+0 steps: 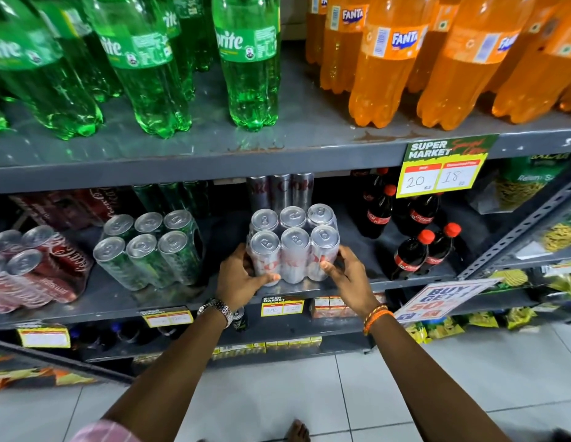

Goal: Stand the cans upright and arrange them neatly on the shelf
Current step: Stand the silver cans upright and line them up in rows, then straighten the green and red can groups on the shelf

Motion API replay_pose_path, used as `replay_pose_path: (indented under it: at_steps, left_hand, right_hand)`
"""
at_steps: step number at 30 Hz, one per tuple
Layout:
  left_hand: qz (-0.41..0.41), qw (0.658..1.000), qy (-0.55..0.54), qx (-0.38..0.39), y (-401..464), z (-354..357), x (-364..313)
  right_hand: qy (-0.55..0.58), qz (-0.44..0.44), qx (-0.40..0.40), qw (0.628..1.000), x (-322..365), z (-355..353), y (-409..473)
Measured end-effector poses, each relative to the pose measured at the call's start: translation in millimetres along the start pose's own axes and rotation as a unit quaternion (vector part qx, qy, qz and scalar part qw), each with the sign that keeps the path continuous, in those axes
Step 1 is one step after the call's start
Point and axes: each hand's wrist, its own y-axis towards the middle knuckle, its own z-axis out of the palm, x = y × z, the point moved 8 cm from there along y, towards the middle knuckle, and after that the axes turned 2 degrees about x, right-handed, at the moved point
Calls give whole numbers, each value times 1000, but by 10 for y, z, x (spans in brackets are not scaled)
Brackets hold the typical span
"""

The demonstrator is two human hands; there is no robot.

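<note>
While both grip it, left hand (242,275), right hand (347,272), upright silver six-pack (293,247), shelf (357,283) edge

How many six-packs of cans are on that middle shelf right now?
4: the silver pack between both hands, another silver pack behind it, a green pack to its left, and a red pack lying tilted far left. More may sit hidden behind.

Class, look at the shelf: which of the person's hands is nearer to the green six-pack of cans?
Left. The left hand grips the silver six-pack on its side facing the green six-pack; the right hand grips the far side, toward the cola bottles.
</note>
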Motion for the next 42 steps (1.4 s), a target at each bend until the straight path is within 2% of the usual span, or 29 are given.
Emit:
replay_pose_path:
  at_steps: [8,9,11,13,14,15,17,19,20,22,24,28,34,42]
  left_hand:
    - [-5,1000,10,-2,-88,9,-89]
    - [0,1000,13,-8,-132,-31,-122]
    - [16,999,7,-40,-243,-205,-185]
    - [42,994,22,-96,-398,-509,-235]
    - [58,989,39,-130,-500,-710,-230]
    - [70,981,63,-168,-618,-926,-213]
    - [76,961,88,-251,-849,-1415,-84]
    - [38,946,56,-317,-1019,-1886,196]
    - [4,941,50,-335,-1058,-2101,376]
    - [-90,942,74,-314,-1023,-2409,752]
    - [-144,956,70,-244,-875,-2539,1004]
    - [-100,992,0,-82,-506,-2466,1068]
    - [-75,995,-54,-29,-360,-2461,1158]
    - [-47,998,-20,-30,-373,-2550,1183]
  right_hand:
    - [37,31,-2,999,37,49,-64]
    - [22,23,-39,999,80,39,-87]
    - [-56,-10,-166,985,283,-24,-180]
    - [-99,-110,-280,949,658,26,-342]
    - [-111,-171,-308,929,865,145,-423]
    - [-117,-224,-312,916,1049,314,-484]
    - [-93,-302,-252,915,1318,775,-532]
    - [-62,-315,-154,934,1412,1263,-505]
    - [-57,-291,-107,949,1390,1502,-448]
    - [-87,-198,-19,976,1266,1956,-273]
    - [-93,-100,44,990,1113,2311,-89]
    - [3,45,59,997,872,2658,173]
    - [-12,45,28,999,851,2801,223]
    - [-42,49,26,998,807,2859,138]
